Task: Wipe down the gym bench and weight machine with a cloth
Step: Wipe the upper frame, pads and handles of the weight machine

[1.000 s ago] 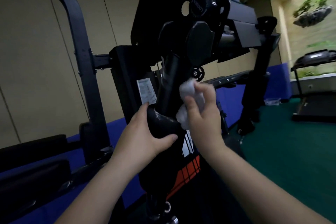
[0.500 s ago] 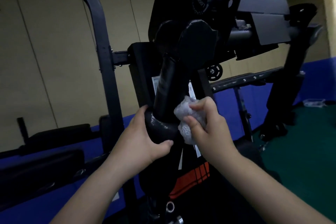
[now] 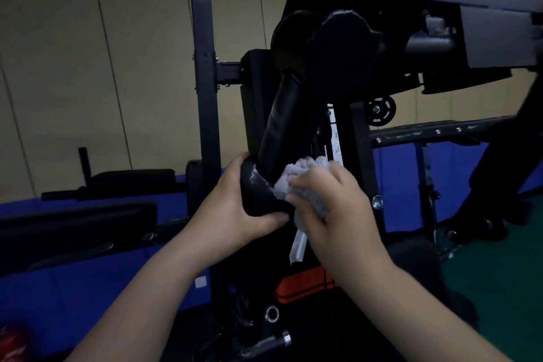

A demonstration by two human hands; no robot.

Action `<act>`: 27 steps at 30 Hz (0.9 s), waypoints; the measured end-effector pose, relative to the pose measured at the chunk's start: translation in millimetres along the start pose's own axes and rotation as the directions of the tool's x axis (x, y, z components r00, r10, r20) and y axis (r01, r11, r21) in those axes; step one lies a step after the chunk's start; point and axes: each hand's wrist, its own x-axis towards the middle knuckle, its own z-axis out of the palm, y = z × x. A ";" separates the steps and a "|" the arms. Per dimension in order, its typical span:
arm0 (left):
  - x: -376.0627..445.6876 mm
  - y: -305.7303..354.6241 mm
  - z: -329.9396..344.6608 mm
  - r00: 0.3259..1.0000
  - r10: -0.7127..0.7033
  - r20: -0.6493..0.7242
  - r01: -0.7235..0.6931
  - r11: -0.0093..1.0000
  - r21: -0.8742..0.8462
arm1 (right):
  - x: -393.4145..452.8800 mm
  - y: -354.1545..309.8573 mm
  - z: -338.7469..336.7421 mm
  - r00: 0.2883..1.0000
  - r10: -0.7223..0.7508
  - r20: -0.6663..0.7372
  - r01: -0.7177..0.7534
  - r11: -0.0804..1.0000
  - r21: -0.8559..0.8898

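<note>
A black weight machine [image 3: 338,47] fills the middle of the view, with a black padded arm [image 3: 282,129] slanting down toward me. My left hand [image 3: 232,211] grips the rounded lower end of that arm [image 3: 255,194], thumb underneath. My right hand [image 3: 329,203] holds a crumpled white cloth [image 3: 299,173] and presses it against the right side of the arm, just above the end. A black padded bench [image 3: 76,220] lies low at the left.
A black curved frame post [image 3: 202,67] rises left of the machine. A beige wall stands behind, with blue padding [image 3: 393,179] along its base. Green floor [image 3: 499,288] shows at the lower right. An orange label [image 3: 305,282] sits under my right wrist.
My right hand has slid the cloth down the padded arm toward its lower end. My left hand keeps its grip. The view has moved closer and turned left.
</note>
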 end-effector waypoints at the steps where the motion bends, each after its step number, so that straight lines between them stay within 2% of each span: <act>1: -0.2 -0.5 0.8 1.000 -0.001 -0.008 0.001 1.000 0.002 | 3.7 5.0 -1.5 1.000 0.005 -0.004 -0.005 1.000 0.031; 4: 0.4 -3.8 2.6 1.000 -0.001 -0.014 0.001 1.000 0.001 | 20.4 20.5 -9.1 0.982 0.191 0.007 -0.190 0.971 0.144; 6: 0.8 -6.5 4.3 1.000 0.000 -0.026 0.000 1.000 -0.010 | 25.7 27.5 -8.5 0.962 0.272 0.042 -0.275 0.952 0.138; 9: 0.0 -6.1 5.6 0.999 0.008 -0.038 -0.008 1.000 -0.013 | 16.9 24.3 -6.9 0.993 0.122 -0.002 -0.121 0.990 0.076; 12: 0.0 -6.2 7.7 0.998 0.017 -0.054 -0.019 0.999 -0.032 | 3.2 18.3 -7.6 0.999 -0.044 -0.013 0.045 0.993 0.107; 15: 1.5 -8.9 10.0 0.998 0.024 -0.063 -0.028 0.998 -0.057 | 5.6 21.8 -6.2 0.997 -0.077 0.003 0.076 0.986 0.146; 17: 1.6 -10.7 10.5 0.998 0.022 -0.063 -0.026 0.997 -0.072 | 12.9 24.8 -5.1 0.998 0.066 0.002 -0.066 0.983 0.170; 19: 0.1 -12.9 9.3 0.999 -0.004 -0.038 0.000 0.996 -0.088 | 15.9 27.9 -6.7 0.960 0.281 0.013 -0.279 0.947 0.162; 21: -4.5 -14.8 6.5 1.000 -0.024 -0.014 0.022 0.997 -0.075 | 11.1 26.0 -10.9 0.925 0.380 -0.009 -0.375 0.916 0.145; 22: -7.9 -15.0 5.1 0.999 -0.025 -0.033 0.023 0.998 -0.062 | 5.7 21.4 -14.1 0.911 0.411 -0.031 -0.399 0.898 0.183; 24: -19.8 -13.5 4.0 0.981 -0.001 -0.193 -0.011 0.998 -0.061 | -9.1 3.6 -19.8 0.872 0.485 -0.064 -0.436 0.830 0.347; 26: -37.7 -5.5 5.3 0.908 0.063 -0.414 -0.099 0.993 -0.067 | -23.6 -15.3 -19.9 0.851 0.523 -0.045 -0.442 0.760 0.477; 27: -47.7 0.4 7.2 0.876 0.080 -0.475 -0.140 0.986 -0.092 | -29.9 -23.3 -16.6 0.857 0.514 -0.034 -0.432 0.754 0.495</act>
